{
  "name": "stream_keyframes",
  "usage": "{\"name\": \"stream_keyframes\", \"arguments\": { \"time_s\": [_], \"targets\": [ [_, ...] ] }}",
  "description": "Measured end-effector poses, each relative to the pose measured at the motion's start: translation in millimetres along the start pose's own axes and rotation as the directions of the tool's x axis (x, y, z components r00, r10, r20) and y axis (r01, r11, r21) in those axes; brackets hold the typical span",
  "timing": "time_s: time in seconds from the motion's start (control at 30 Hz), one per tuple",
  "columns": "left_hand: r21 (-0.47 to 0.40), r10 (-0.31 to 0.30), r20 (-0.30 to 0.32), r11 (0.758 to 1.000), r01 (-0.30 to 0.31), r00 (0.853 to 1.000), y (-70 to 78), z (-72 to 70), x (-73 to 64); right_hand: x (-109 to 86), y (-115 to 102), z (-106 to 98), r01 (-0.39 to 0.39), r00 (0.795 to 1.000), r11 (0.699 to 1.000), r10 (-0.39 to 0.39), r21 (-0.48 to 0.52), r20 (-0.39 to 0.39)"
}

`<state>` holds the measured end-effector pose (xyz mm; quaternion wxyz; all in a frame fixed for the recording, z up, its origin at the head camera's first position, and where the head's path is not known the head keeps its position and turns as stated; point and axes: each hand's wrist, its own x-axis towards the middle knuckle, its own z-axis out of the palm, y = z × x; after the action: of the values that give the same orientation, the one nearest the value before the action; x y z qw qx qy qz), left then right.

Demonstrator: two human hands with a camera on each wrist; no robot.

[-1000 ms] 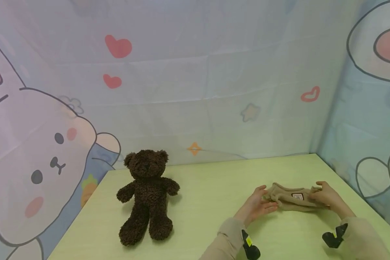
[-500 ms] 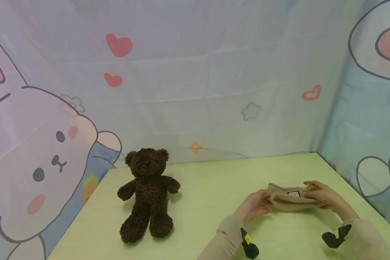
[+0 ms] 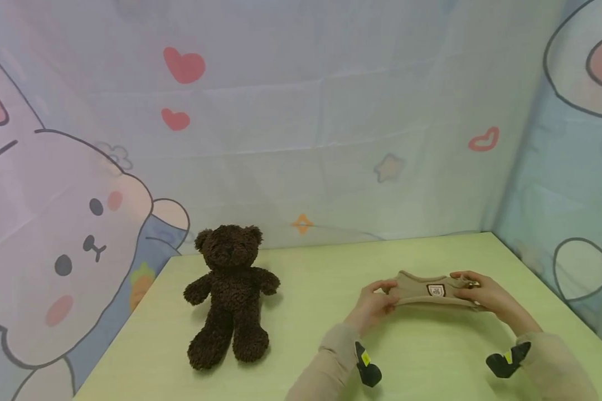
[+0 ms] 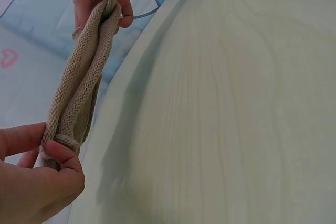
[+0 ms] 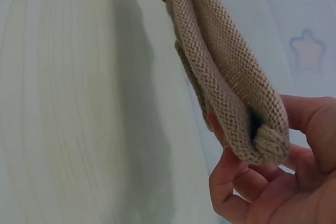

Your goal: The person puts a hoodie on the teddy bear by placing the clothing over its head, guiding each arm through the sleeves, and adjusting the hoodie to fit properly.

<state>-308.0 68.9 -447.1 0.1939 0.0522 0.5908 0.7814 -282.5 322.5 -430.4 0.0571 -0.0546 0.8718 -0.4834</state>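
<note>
Both hands hold a small beige knitted doll sweater (image 3: 413, 291) stretched between them at the right of the head view, its badge facing up. My left hand (image 3: 372, 306) pinches one end between thumb and fingers. The right hand (image 3: 490, 296) grips the opposite end. In the left wrist view the sweater (image 4: 84, 72) shows a long folded opening, held just above the table with a shadow beside it. The right wrist view has the right hand (image 5: 278, 182) curled around a rolled knit edge. Some right fingertips are hidden by the fabric.
A dark brown teddy bear (image 3: 232, 298) lies face up on the left part of the pale yellow-green table (image 3: 326, 278). A printed cloth backdrop (image 3: 301, 111) with hearts and rabbits stands behind and beside the table. Each sleeve carries a black wrist mount (image 3: 367, 366).
Both hands have moved left and slightly away from the person, carrying the sweater. The left fingers, straighter before, now pinch its end. The fabric is flatter and its badge faces up more.
</note>
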Motion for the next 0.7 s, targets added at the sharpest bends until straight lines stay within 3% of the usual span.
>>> {"name": "stream_keyframes", "arguments": {
  "time_s": [0.13, 0.33, 0.43, 0.53, 0.6, 0.7],
  "targets": [
    [0.038, -0.023, 0.014, 0.999, 0.022, 1.000, 7.1, -11.8, -0.7, 4.4, -7, 9, 0.031, 1.000, 0.999, -0.031, 0.033, -0.002],
    [0.179, 0.011, 0.027, 0.984, -0.016, 1.000, 21.3, -27.6, -6.3, 8.7, -21, 23, 0.057, 0.998, 0.993, -0.059, 0.102, 0.013],
    [0.287, 0.025, 0.000, 0.958, -0.024, 1.000, 30.4, -34.2, -9.1, 11.9, -28, 30, 0.076, 0.997, 0.988, -0.079, 0.137, 0.018],
    [0.404, 0.068, -0.027, 0.914, -0.051, 0.997, 38.8, -41.4, -11.9, 15.9, -34, 38, 0.119, 0.993, 0.981, -0.121, 0.153, 0.007],
    [0.445, 0.114, -0.056, 0.892, -0.078, 0.992, 43.5, -46.5, -13.3, 18.4, -38, 44, 0.146, 0.989, 0.977, -0.147, 0.152, -0.005],
    [0.461, 0.191, -0.097, 0.878, -0.126, 0.977, 50.6, -55.0, -15.5, 21.9, -45, 53, 0.174, 0.985, 0.972, -0.173, 0.159, -0.022]
  ]
}}
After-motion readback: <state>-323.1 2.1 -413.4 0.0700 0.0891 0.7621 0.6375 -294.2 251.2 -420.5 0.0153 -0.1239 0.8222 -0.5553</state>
